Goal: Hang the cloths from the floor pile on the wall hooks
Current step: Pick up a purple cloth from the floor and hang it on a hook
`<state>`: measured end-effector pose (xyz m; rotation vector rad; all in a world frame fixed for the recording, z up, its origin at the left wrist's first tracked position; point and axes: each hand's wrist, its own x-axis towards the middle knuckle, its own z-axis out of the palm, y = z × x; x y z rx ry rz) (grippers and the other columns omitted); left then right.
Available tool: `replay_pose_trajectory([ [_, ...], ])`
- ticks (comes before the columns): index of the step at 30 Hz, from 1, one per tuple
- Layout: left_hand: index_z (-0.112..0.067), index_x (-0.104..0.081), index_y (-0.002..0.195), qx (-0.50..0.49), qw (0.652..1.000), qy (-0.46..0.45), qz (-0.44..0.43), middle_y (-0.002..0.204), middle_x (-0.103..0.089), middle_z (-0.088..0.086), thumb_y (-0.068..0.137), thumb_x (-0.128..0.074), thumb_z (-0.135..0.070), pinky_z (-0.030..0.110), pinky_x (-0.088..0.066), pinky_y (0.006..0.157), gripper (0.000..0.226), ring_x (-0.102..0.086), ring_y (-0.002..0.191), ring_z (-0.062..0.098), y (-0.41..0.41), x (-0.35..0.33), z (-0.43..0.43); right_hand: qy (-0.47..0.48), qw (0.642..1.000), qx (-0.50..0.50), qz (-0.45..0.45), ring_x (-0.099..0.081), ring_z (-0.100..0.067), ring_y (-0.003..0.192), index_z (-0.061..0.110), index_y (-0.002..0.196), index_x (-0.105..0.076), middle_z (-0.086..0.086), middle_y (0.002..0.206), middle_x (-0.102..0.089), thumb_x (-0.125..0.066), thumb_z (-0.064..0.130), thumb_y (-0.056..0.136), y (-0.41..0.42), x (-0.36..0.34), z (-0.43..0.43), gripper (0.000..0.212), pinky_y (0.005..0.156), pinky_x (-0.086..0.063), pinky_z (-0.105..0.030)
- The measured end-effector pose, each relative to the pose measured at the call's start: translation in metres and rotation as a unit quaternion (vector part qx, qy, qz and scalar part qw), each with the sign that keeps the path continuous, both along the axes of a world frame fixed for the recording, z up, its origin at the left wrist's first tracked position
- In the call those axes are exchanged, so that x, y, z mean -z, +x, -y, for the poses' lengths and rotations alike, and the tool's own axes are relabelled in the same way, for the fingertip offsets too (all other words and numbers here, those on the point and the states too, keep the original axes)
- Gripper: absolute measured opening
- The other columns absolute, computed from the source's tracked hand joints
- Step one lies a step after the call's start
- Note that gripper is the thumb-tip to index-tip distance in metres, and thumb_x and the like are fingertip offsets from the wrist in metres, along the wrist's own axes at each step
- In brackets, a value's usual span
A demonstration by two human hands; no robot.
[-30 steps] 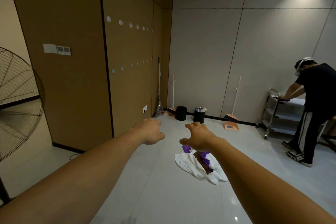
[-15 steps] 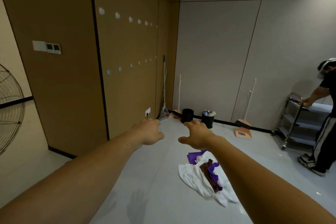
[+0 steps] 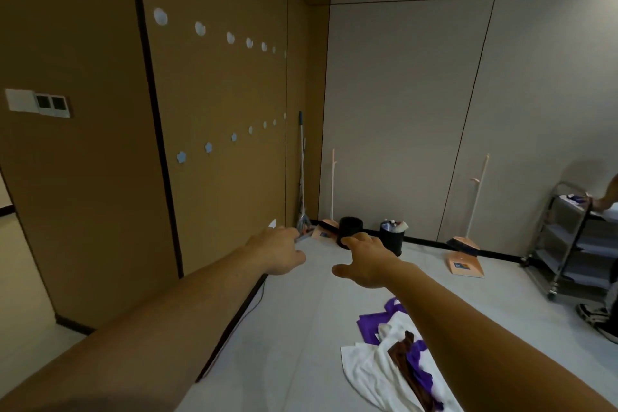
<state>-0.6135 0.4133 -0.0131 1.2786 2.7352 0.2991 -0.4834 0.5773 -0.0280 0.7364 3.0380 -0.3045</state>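
A pile of cloths (image 3: 381, 375), white, purple and brown, lies on the pale floor at the lower right, partly hidden under my right forearm. Two rows of small white and bluish hooks (image 3: 200, 28) run along the brown wall on the left. My left hand (image 3: 279, 252) and my right hand (image 3: 366, 261) are stretched out in front of me above the floor. Both have relaxed, spread fingers and hold nothing. They hover beyond the pile, not touching it.
A mop (image 3: 302, 177) leans in the corner. Two black bins (image 3: 349, 232) and two dustpans with brooms (image 3: 465, 261) stand along the far wall. A metal trolley (image 3: 565, 237) and another person (image 3: 605, 314) are at the right edge.
The view has moved forward and turned left. The cloth pile now sits lower and closer, and the fan has left the view. My hands stay outstretched and empty.
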Motion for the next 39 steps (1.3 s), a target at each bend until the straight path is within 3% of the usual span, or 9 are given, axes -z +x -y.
replay_pose_trajectory([
  [14,-0.011,-0.048,0.133,-0.006,1.0,0.0,0.011,0.132,-0.05,0.007,0.091,-0.05,-0.04,0.041,-0.044,0.099,0.05,-0.051,0.114,0.024,-0.142,0.015,-0.144,-0.012,0.999,-0.031,-0.002,-0.023,-0.036,0.141,0.025,0.149,-0.027,-0.01,0.154,-0.024,-0.059,0.055,0.087,-0.154,0.014,-0.152,0.076,0.113,-0.031,-0.052],
  [18,-0.012,-0.056,0.107,-0.004,1.0,0.004,0.011,0.114,-0.056,0.008,0.092,-0.049,-0.035,0.043,-0.048,0.092,0.028,-0.055,0.102,0.025,-0.177,0.004,-0.191,-0.006,0.999,-0.039,-0.008,-0.03,-0.034,0.135,0.025,0.15,-0.027,-0.01,0.147,-0.034,-0.059,0.055,0.087,-0.196,0.009,-0.199,0.077,0.11,-0.034,-0.051],
  [26,-0.016,-0.051,0.092,-0.007,1.0,0.001,0.021,0.105,-0.056,0.007,0.091,-0.05,-0.033,0.04,-0.048,0.085,0.017,-0.056,0.097,0.027,-0.245,0.02,-0.253,-0.014,0.999,-0.048,0.004,-0.027,-0.036,0.138,0.026,0.15,-0.026,-0.01,0.15,-0.031,-0.059,0.056,0.086,-0.273,0.025,-0.267,0.077,0.112,-0.031,-0.052],
  [32,-0.015,-0.048,0.131,-0.014,1.0,-0.006,0.025,0.126,-0.051,0.006,0.09,-0.052,-0.039,0.04,-0.047,0.094,0.048,-0.052,0.11,0.024,-0.336,0.037,-0.304,-0.016,0.999,-0.05,-0.001,-0.033,-0.033,0.133,0.029,0.148,-0.031,-0.007,0.144,-0.037,-0.06,0.055,0.086,-0.353,0.035,-0.309,0.074,0.11,-0.034,-0.05],
  [35,-0.021,-0.052,0.123,0.009,1.0,0.003,0.028,0.12,-0.054,0.004,0.089,-0.052,-0.04,0.033,-0.049,0.079,0.039,-0.054,0.098,0.02,-0.386,0.042,-0.335,-0.021,0.999,-0.037,0.001,-0.038,-0.032,0.128,0.029,0.143,-0.037,-0.006,0.14,-0.042,-0.061,0.055,0.084,-0.394,0.038,-0.334,0.069,0.107,-0.037,-0.049],
  [39,-0.027,-0.048,0.1,0.022,1.0,0.003,0.02,0.108,-0.051,0.0,0.085,-0.053,-0.042,0.029,-0.037,0.062,0.021,-0.05,0.089,0.018,-0.443,0.046,-0.372,-0.031,0.999,-0.014,0.007,-0.04,-0.029,0.123,0.028,0.138,-0.041,-0.004,0.136,-0.043,-0.063,0.054,0.082,-0.445,0.042,-0.365,0.066,0.103,-0.04,-0.047],
])
